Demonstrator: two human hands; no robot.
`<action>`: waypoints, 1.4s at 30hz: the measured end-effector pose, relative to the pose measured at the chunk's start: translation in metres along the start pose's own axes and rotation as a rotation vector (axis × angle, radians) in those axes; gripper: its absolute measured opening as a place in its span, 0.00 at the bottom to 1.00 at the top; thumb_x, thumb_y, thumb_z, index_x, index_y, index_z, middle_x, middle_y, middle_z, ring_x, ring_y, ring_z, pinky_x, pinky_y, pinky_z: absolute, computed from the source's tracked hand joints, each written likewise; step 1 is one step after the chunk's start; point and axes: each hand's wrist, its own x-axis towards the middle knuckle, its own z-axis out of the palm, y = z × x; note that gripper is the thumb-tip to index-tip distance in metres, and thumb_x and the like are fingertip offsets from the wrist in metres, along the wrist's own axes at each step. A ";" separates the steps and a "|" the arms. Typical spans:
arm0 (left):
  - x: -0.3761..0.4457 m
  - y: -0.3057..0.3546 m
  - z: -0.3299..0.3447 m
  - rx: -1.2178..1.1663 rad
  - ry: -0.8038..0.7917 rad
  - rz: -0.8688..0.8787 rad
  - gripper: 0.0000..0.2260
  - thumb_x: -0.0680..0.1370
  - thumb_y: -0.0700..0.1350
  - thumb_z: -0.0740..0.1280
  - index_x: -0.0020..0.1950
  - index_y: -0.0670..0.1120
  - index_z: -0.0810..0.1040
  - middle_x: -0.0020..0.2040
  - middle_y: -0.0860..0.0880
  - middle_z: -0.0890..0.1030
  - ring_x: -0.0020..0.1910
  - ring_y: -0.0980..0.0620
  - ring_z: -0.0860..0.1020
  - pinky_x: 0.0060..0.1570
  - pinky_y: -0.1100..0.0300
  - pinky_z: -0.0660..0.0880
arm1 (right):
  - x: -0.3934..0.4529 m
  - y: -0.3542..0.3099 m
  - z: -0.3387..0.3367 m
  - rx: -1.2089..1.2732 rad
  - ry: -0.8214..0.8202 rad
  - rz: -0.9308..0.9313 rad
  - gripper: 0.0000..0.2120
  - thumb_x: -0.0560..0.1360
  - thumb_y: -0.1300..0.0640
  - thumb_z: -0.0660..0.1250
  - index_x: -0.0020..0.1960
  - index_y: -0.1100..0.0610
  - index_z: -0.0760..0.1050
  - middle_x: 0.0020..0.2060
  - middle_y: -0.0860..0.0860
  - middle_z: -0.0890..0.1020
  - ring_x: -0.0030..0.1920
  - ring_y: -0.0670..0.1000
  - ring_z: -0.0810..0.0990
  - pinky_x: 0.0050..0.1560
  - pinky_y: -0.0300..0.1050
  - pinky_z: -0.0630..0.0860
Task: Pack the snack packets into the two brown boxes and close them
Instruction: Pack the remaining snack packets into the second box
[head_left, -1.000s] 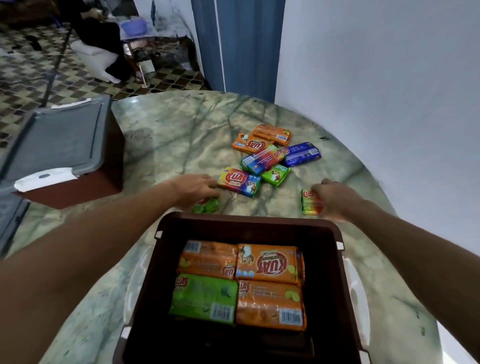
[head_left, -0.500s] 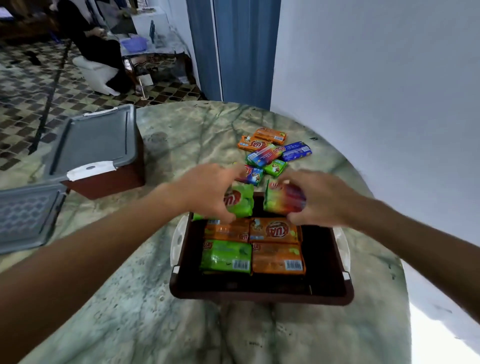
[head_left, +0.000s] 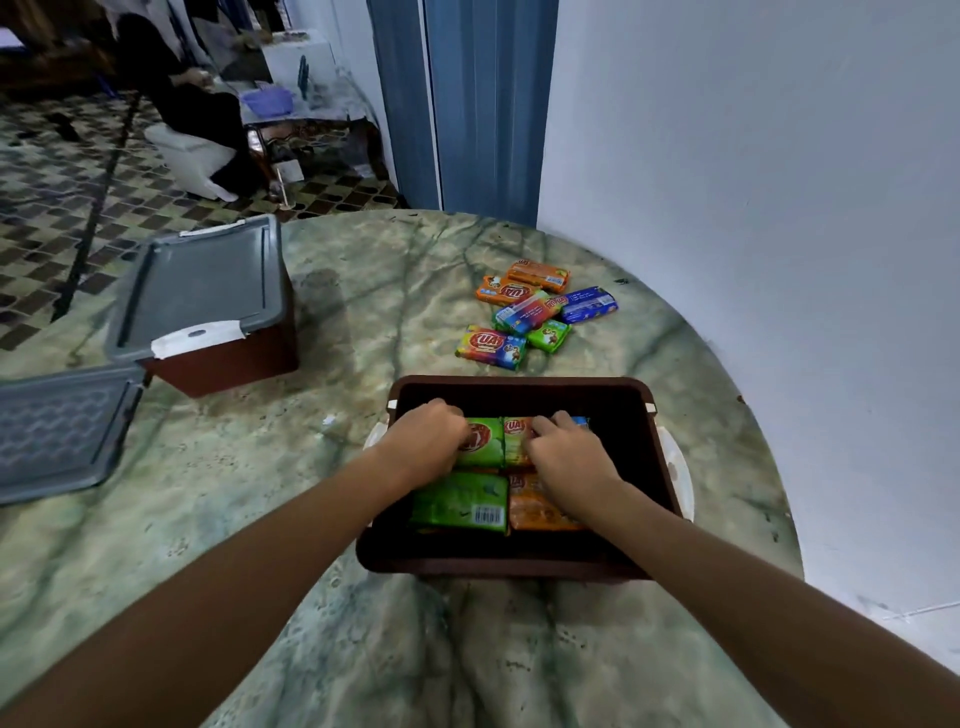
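While both forearms reach in from near edge, L hand (head_left: 423, 441) down inside open brown box (head_left: 519, 564), fingers curled over left end of green packet (head_left: 485, 441), gripping it. R hand (head_left: 569, 457) beside it in same box, fingers curled on multicolour packet (head_left: 517, 439), pinching its top; only red logo end and a blue corner visible. Both packets touching side by side on upper layer at far part of box. Below/nearer: green packet w/ barcode (head_left: 460, 501) and orange packet (head_left: 537, 512), flat, adjacent.

Largest first for surroundings: round green-veined marble table (head_left: 260, 519), pushed up to white wall (head_left: 753, 208). Second brown box (head_left: 218, 358) at far left of table, grey lid (head_left: 200, 286) seated on it, white latch at front. Loose grey lid (head_left: 57, 431) at left edge, touching that box's corner. Heap of loose packets (head_left: 537, 312) beyond open box, approx six, orange/blue/rainbow/green, overlapping. Blue curtain (head_left: 462, 104) behind table. Patterned tile floor (head_left: 62, 208) at back left; seated person (head_left: 182, 98) in dark clothes there.
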 end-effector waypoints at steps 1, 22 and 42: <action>-0.001 0.000 0.002 -0.004 0.002 0.008 0.13 0.76 0.42 0.63 0.59 0.44 0.80 0.56 0.45 0.79 0.55 0.45 0.74 0.55 0.50 0.74 | 0.001 0.000 -0.001 -0.002 0.002 -0.001 0.14 0.76 0.64 0.62 0.61 0.62 0.75 0.62 0.57 0.73 0.63 0.60 0.68 0.56 0.55 0.74; -0.017 0.030 0.026 0.084 0.040 0.010 0.45 0.66 0.67 0.70 0.76 0.52 0.55 0.73 0.44 0.60 0.70 0.43 0.60 0.58 0.45 0.74 | -0.024 0.013 0.002 -0.115 -0.152 0.019 0.48 0.65 0.38 0.73 0.75 0.54 0.53 0.72 0.58 0.60 0.70 0.62 0.62 0.63 0.56 0.70; 0.147 -0.048 -0.044 -0.225 0.103 -0.092 0.15 0.74 0.45 0.68 0.60 0.48 0.78 0.55 0.45 0.80 0.54 0.46 0.77 0.48 0.58 0.71 | 0.151 0.132 -0.041 0.303 0.105 -0.014 0.15 0.75 0.58 0.63 0.61 0.54 0.76 0.56 0.56 0.80 0.54 0.57 0.78 0.50 0.51 0.77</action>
